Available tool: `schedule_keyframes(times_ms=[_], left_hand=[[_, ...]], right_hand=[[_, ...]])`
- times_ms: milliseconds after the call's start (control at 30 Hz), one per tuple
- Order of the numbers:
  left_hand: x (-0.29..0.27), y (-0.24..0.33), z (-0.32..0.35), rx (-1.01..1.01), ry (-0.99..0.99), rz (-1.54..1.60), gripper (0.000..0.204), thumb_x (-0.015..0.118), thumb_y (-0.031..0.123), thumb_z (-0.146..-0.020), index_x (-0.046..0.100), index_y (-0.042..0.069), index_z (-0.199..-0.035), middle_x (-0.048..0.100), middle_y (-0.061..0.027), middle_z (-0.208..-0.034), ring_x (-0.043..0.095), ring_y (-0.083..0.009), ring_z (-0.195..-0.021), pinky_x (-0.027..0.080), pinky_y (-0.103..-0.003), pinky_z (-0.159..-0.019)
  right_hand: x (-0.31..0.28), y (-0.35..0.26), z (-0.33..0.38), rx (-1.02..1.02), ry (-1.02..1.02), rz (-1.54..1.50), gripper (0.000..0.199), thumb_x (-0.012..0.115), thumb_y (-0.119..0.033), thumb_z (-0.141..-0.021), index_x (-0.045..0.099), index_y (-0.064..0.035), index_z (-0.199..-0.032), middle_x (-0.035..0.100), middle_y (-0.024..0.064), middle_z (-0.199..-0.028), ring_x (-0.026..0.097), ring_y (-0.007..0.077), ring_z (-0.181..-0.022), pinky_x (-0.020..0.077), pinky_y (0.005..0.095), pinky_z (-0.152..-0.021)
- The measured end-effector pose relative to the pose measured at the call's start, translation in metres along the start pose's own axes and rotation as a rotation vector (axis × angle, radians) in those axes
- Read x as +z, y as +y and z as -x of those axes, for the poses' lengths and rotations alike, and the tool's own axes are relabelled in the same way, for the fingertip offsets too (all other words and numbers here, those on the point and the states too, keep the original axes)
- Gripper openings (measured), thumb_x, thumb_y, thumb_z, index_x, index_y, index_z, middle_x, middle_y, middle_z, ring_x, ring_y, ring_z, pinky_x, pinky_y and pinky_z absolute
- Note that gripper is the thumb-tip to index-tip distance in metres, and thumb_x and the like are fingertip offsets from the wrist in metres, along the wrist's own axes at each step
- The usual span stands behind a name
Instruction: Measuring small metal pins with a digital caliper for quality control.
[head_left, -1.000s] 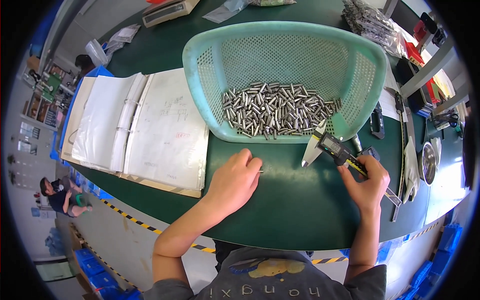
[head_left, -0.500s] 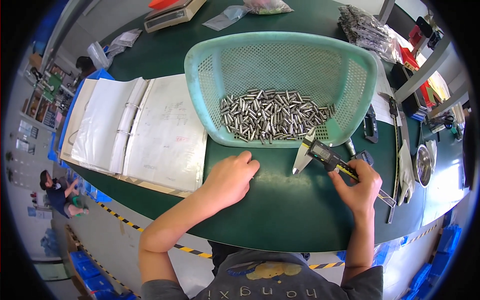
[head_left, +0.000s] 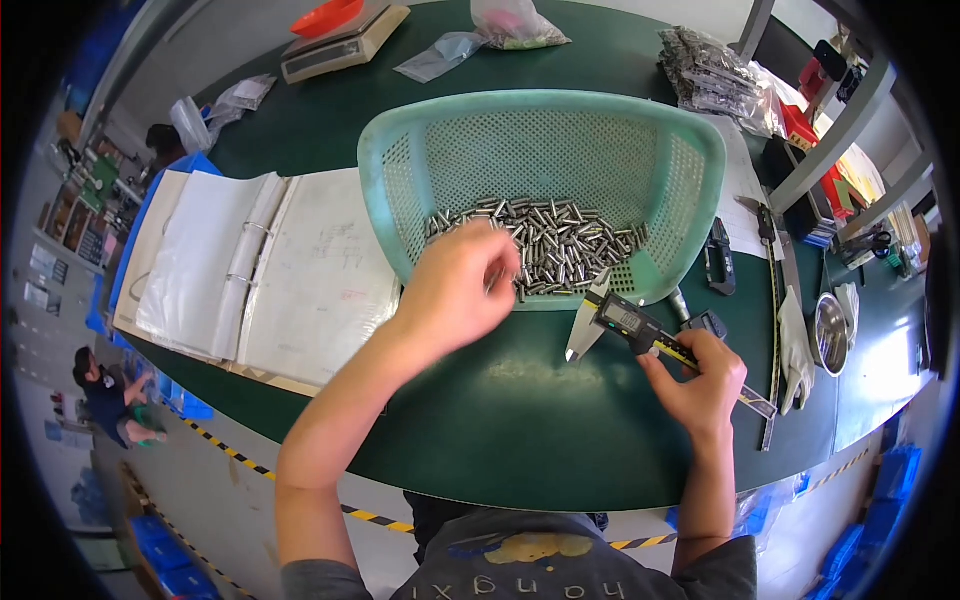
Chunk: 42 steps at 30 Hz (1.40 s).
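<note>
A pale green perforated plastic basket (head_left: 560,104) holds a heap of short metal pins (head_left: 560,240). My left hand (head_left: 462,285) is over the basket's near rim at the left of the heap, its fingers curled in toward the thumb and slightly blurred. Whether a pin sits between those fingertips is hidden. My right hand (head_left: 702,378) grips a digital caliper (head_left: 625,320) by its beam, thumb at the slider. The caliper's jaws point up and left, close to the basket's front edge, with nothing visible between them.
An open ring binder (head_left: 320,270) lies left of the basket. To the right are another digital caliper (head_left: 719,258), a micrometer-like tool (head_left: 705,322), a white glove (head_left: 795,350) and a metal bowl (head_left: 830,333). A scale (head_left: 345,45) and bagged parts (head_left: 705,70) stand farther back.
My left hand has risen from the table in front of the basket to over its near rim. The right hand still holds the caliper, and the whole view has shifted a little.
</note>
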<state>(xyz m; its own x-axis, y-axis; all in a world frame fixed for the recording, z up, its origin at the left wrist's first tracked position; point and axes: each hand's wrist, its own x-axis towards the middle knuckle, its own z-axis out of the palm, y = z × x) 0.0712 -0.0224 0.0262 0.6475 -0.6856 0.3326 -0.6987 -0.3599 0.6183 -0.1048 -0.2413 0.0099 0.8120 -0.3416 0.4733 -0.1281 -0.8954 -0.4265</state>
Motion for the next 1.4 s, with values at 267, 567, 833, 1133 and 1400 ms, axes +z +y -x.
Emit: schedule_keyframes(times_ms=[267,567,833,1133,1400], left_hand=[[-0.019,0.005,-0.005,0.218,0.527,-0.173,0.009,0.063,0.003,-0.075,0.063,0.004,-0.084,0.060,-0.0075,-0.084,0.063,-0.0198,-0.069,0.049,-0.030,-0.057],[-0.100,-0.079,0.054,-0.260,0.758,-0.215,0.027,0.056,0.014,-0.085,0.048,0.003,-0.062,0.048,-0.0090,-0.060,0.045,-0.0221,-0.050,0.034,-0.035,-0.048],[-0.078,-0.114,0.004,-0.072,0.440,-0.194,0.014,0.061,0.020,-0.075,0.060,0.006,-0.070,0.060,-0.0106,-0.080,0.057,-0.0313,-0.084,0.048,-0.044,-0.070],[-0.034,-0.148,-0.084,-0.090,-0.001,-0.013,0.017,0.056,0.007,-0.068,0.066,0.010,-0.082,0.065,-0.0091,-0.089,0.059,-0.0292,-0.092,0.048,-0.041,-0.073],[-0.013,-0.146,-0.067,0.035,-0.157,-0.214,0.021,0.062,0.015,-0.070,0.069,0.012,-0.089,0.064,-0.0098,-0.093,0.058,-0.0266,-0.097,0.044,-0.039,-0.081]], right_hand=[[0.000,0.005,0.002,0.024,-0.027,-0.014,0.036,0.083,-0.030,-0.057,0.062,-0.0049,-0.073,0.056,0.0042,-0.058,0.050,0.0154,-0.042,0.0399,0.0263,-0.043],[0.022,-0.020,0.013,-0.134,-0.320,-0.024,0.039,0.082,-0.034,-0.057,0.062,-0.0043,-0.070,0.055,0.0063,-0.055,0.051,0.0175,-0.042,0.0411,0.0285,-0.042],[0.038,-0.025,0.044,-0.182,-0.381,0.014,0.031,0.077,-0.024,-0.061,0.056,-0.0042,-0.071,0.050,0.0057,-0.053,0.046,0.0167,-0.043,0.0370,0.0287,-0.042],[0.043,-0.021,0.053,-0.183,-0.325,0.068,0.028,0.070,-0.021,-0.066,0.051,-0.0020,-0.073,0.047,0.0059,-0.055,0.042,0.0162,-0.046,0.0347,0.0279,-0.045],[0.041,-0.018,0.050,-0.223,-0.358,0.064,0.040,0.064,-0.038,-0.073,0.048,-0.0010,-0.072,0.042,0.0065,-0.054,0.040,0.0184,-0.045,0.0315,0.0296,-0.044]])
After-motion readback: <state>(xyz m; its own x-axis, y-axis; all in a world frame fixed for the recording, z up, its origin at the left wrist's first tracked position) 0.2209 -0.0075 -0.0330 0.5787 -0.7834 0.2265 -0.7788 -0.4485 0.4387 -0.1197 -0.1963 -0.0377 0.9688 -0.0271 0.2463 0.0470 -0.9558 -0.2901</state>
